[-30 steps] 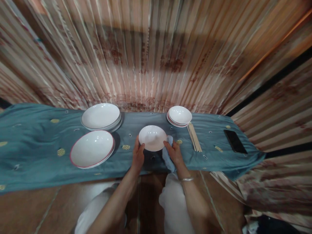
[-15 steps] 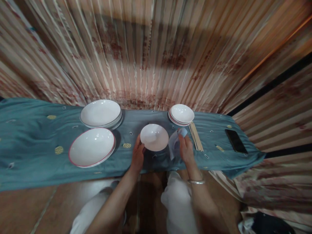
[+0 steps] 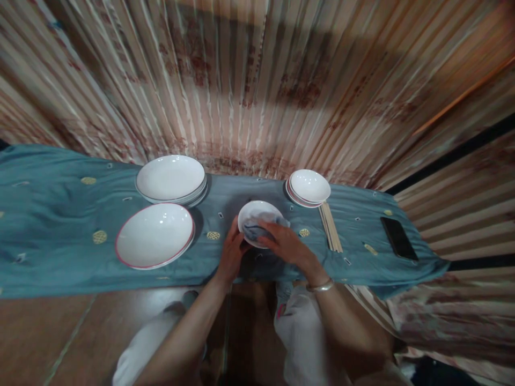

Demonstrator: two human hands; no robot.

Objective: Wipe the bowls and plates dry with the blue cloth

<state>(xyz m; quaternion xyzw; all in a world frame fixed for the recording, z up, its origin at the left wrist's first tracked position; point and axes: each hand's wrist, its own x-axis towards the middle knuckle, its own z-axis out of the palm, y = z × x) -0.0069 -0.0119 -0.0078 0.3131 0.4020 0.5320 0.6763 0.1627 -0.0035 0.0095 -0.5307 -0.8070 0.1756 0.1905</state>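
A small white bowl (image 3: 263, 206) is held over the middle of the cloth-covered table, its inside facing me. My left hand (image 3: 233, 249) grips its left rim, thumb side toward the bowl. Inside the bowl lies a thin greyish cloth (image 3: 252, 228), pressed there by my right hand (image 3: 285, 242), whose fingers are closed on it. Part of the cloth sticks out past the bowl's right rim. My right wrist wears a silver bangle. Behind and to the right stands a stack of small bowls (image 3: 309, 185), with several wooden chopsticks (image 3: 330, 228) lying beside it.
On the left are a stack of large white plates (image 3: 171, 178) and, nearer me, red-rimmed large dishes (image 3: 156, 236). A black phone (image 3: 398, 238) lies at the right end of the teal tablecloth (image 3: 52, 230). A pleated curtain (image 3: 225, 107) hangs right behind the table.
My right hand has moved left with the cloth, from beside the bowl to inside it. My left hand still holds the bowl's left side. The view has shifted slightly.
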